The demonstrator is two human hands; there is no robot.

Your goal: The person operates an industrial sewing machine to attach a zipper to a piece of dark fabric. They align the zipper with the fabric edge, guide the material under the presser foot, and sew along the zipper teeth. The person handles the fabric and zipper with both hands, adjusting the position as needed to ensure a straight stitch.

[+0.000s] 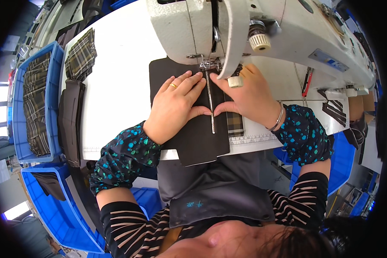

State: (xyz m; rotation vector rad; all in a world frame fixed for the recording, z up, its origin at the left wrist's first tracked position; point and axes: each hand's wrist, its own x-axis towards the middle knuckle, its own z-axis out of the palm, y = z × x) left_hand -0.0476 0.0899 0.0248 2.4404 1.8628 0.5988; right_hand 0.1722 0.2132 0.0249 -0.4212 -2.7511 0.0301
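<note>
A dark brown fabric panel (pixel 193 144) lies on the white sewing table, its far part beneath the presser foot (pixel 208 65) of a sewing machine (pixel 176 28). Down its middle runs a zipper (pixel 210 96) with pale metal teeth. My left hand (pixel 174 105) rests flat on the panel, fingers stretched toward the foot, left of the zipper. On the other side my right hand (pixel 249 92) lies spread; the machine's knob hides part of its fingers. Both thumbtips touch down beside the zipper, almost meeting. Plaid cloth (pixel 235 123) shows from under the panel's right edge.
Plaid pieces (pixel 81 53) and stacked dark pieces (pixel 71 120) lie at the table's left. Blue crates (pixel 56 103) stand beyond them. Right of the machine head are red-handled snips (pixel 306 81) and striped scraps (pixel 334 112). A ruler strip (pixel 256 140) follows the front edge.
</note>
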